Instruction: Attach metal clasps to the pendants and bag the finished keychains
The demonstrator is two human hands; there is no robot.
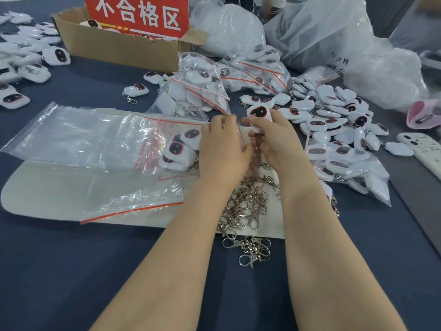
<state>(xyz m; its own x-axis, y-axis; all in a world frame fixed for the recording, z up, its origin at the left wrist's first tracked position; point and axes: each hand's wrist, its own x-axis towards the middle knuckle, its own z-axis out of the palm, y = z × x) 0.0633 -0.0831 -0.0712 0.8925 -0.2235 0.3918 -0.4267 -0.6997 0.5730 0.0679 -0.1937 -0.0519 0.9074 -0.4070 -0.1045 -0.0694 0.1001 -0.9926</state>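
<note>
Along the table's (71, 271) left edge lie loose pendants (14, 99), at least one with a clasp already on. At the far left corner stands a box (119, 48) under a red sign, with a few more pieces inside. Flat empty bags (71, 134) lie on a pale mat (47, 194) towards the near left, so plenty of bagging is left. Just beside the left hand (222, 144) an open bag (179, 149) holds only a few pieces, and I judge it the one being filled. The left hand's fingers are curled over towards the other hand; whether they pinch anything cannot be told. Behind the hands, mid-table towards the far edge, filled bags (202, 87) are heaped: that share is done. Between the forearms, near the front edge, a tangle of clasps (248, 209) waits unused. The right hand (274, 137) grips one pendant (259, 113) upright, touching the left hand's fingertips, which looks like a clasp going on. Right of it spreads a big pile (334, 118) of pendants, some with clasps showing, many not visibly so. At the far right corner are large sacks (322, 32). My judgement: well under way, with much to do
</note>
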